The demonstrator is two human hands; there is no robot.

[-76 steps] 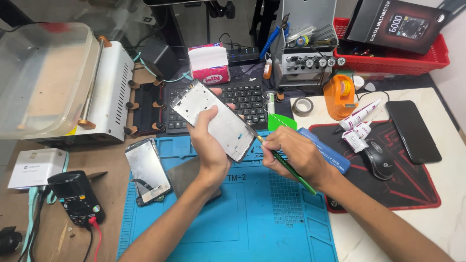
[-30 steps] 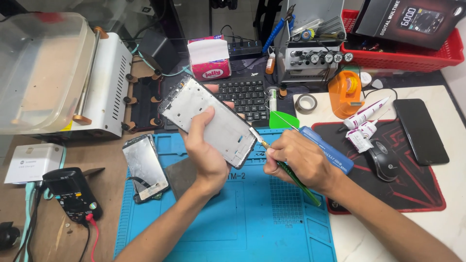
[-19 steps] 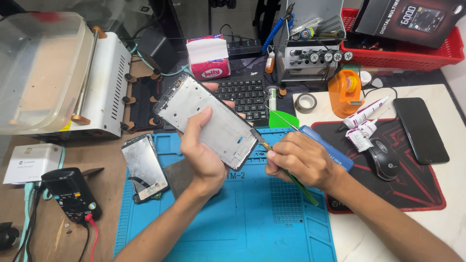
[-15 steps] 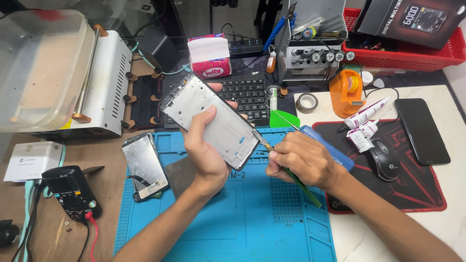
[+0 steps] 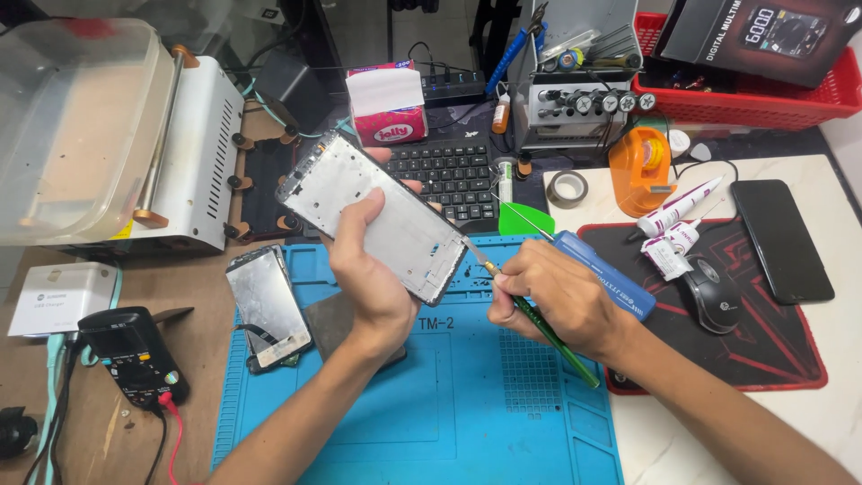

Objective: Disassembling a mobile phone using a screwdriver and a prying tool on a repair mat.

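Black keyboard [image 5: 449, 176], tissue box [image 5: 388, 108], orange tape dispenser [image 5: 641, 162], black mouse [image 5: 709, 294], red basket [image 5: 763, 94].

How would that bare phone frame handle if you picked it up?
Probably light: the left hand holds the phone frame up alone by one end. Likely fairly stiff, since it shows no sag. Its thin, cut-out metal plate may bend if squeezed.

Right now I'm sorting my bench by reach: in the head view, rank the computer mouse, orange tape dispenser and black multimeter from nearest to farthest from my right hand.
From the right hand:
1. Computer mouse, just to its right on the red-and-black mat.
2. Orange tape dispenser, up and right, behind the mat.
3. Black multimeter, far left, past the blue mat.
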